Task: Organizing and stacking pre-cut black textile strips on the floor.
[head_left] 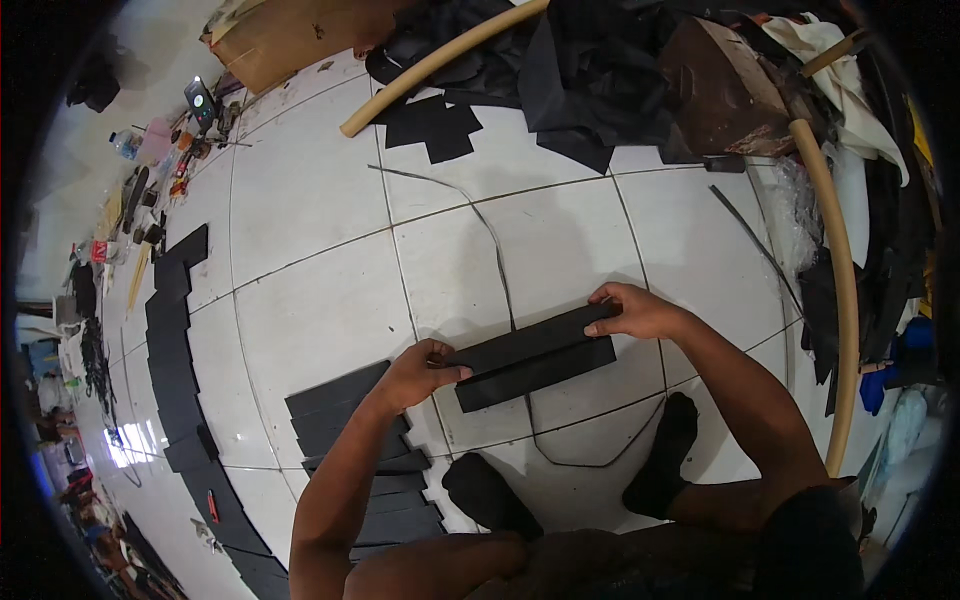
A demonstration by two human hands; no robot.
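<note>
Spreading under everything, the white tiled floor (pixel 310 310) is bending toward a dark rim. At the top, a heap of black sheets (pixel 590 90) is running out of view, its layers merging too darkly to separate. On the left, a curved row of overlapping black panels (pixel 170 350) is dropping out past the lower edge, while a cardboard box (pixel 290 40) is being cut off by the upper one. Nearer, a staggered stack of dark panels (pixel 330 405) is lying partly hidden by the left forearm (pixel 335 485). In front of the person, a long black piece (pixel 535 343) is stretching slantwise between the hands, a dark slit running along it; whether that is a fold or two layers, I cannot tell. The left hand (pixel 420 377) is pinching its left end and the right hand (pixel 632 312) its right end, thumbs showing, other fingers partly hiding behind the edge. A thin dark cord (pixel 497 255) is passing beneath, its middle covered. On the curved row, a small red tool (pixel 212 506) is resting, too small to identify.
</note>
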